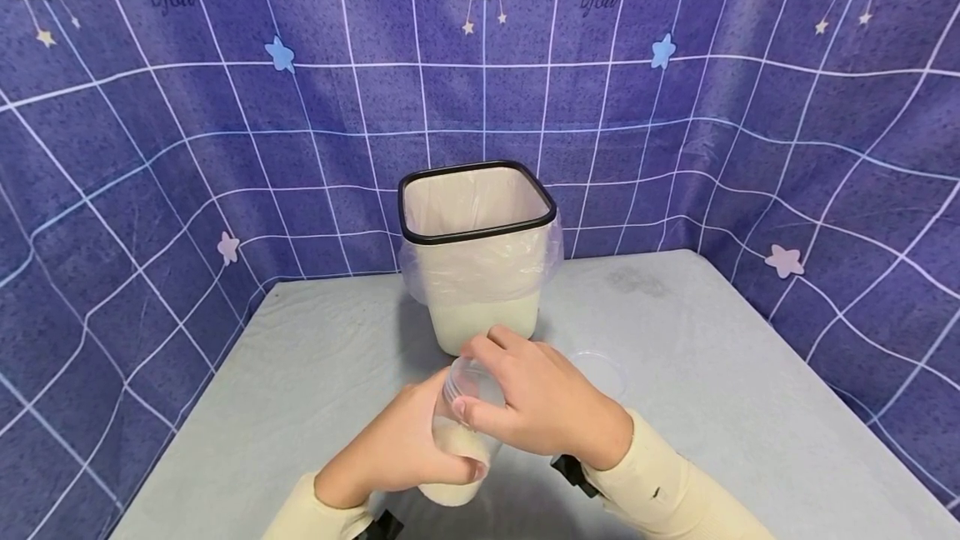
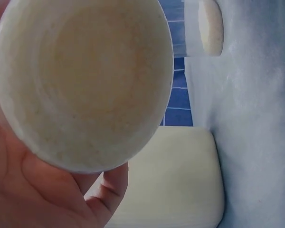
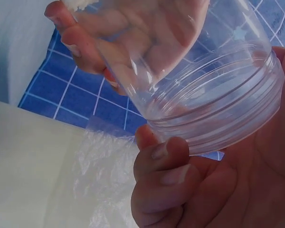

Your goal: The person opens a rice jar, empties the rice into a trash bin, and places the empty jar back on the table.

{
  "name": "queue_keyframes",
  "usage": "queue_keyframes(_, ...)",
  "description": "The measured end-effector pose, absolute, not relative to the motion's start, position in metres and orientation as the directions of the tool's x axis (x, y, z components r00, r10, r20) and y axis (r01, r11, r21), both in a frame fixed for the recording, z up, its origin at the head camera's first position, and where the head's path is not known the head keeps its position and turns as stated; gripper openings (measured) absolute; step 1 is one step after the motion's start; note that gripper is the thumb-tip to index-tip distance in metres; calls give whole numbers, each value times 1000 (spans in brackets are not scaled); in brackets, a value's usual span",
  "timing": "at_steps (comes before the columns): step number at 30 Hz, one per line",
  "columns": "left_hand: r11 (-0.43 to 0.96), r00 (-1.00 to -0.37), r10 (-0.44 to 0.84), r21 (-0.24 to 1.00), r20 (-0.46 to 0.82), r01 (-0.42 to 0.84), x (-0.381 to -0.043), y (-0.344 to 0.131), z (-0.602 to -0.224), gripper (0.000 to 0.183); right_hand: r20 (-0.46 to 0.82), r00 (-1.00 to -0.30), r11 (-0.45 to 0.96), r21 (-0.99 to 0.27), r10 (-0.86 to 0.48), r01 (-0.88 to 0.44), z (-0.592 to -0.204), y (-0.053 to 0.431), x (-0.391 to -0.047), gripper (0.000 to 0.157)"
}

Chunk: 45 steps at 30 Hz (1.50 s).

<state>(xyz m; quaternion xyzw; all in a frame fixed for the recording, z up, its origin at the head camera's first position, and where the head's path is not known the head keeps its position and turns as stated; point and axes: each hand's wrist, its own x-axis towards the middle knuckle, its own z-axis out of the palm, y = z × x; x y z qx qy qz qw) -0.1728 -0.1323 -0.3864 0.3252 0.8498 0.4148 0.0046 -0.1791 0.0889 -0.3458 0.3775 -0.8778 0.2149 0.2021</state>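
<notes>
A clear plastic jar (image 1: 467,440) with pale, grainy contents at its lower end is tilted in front of the bin. My left hand (image 1: 405,440) grips the jar's body, fingers behind and thumb across the front. The jar's pale base (image 2: 90,85) fills much of the left wrist view. Around the ridged top end (image 3: 218,114), my right hand (image 1: 543,402) curls its fingers and thumb. A second clear jar (image 2: 211,28), also with pale contents low inside, stands on the table; in the head view the right hand partly hides it.
A cream bin (image 1: 483,319) with a black rim and a clear liner bag (image 1: 487,261) stands just beyond the hands. Grey cloth covers the table (image 1: 322,357). A blue gridded curtain (image 1: 330,123) encloses the back and sides.
</notes>
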Motion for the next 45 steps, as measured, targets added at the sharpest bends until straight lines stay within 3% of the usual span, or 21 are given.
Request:
queue_keyframes(7,327,-746,612,774,264,542,-177,-139,-390,76,549,-601,589,-225,-581,-776,-340,93,-179,36)
queue_keyframes(26,378,-777,577,762,251,526,-177,-140,-389,77,575,-587,614,-177,-570,-770,-338,94,-181,40)
queue_keyframes(45,391,-818,470,753,331,530,-174,-151,-383,68,564,-648,690,-180,-511,-701,-338,95,-182,48)
